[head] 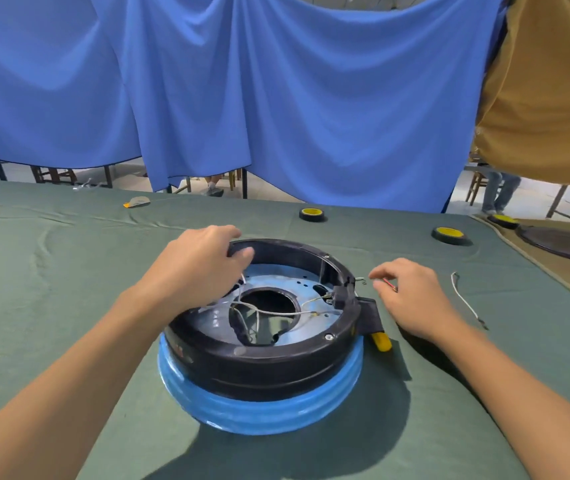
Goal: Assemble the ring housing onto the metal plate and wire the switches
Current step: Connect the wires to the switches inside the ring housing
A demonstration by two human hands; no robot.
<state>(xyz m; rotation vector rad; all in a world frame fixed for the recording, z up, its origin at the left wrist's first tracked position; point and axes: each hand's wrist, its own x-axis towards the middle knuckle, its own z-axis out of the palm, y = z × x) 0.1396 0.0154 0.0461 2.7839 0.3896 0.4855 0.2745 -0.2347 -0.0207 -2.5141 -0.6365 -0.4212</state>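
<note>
**Ring housing (269, 362) sits on its plate as switch wiring gets under way**

Head view: the black ring housing stands mid-worktop (69, 289) on green cloth, over the metal plate (276, 277). The plate's blue-filmed face shows inside the ring, and its ribbed blue edge flares out beneath. The left hand (197, 261) grips the housing's far-left rim, fingers curled over the edge. The right hand (411, 296), just beside the right rim, pinches a short red wire (390, 284). Grey wires (269, 311) cross the plate's central hole towards a switch (337, 297) on the inner right wall. A screw head (328, 337) shows on the near rim, so the housing looks fastened and wiring seems the step in hand. Done well, it calls for the left hand to steady the ring while the red wire is led to the switch terminal, clear of the grey leads. A loose white wire (465, 301) lies further right, and a yellow-handled tool (381, 341) rests against the housing.
</note>
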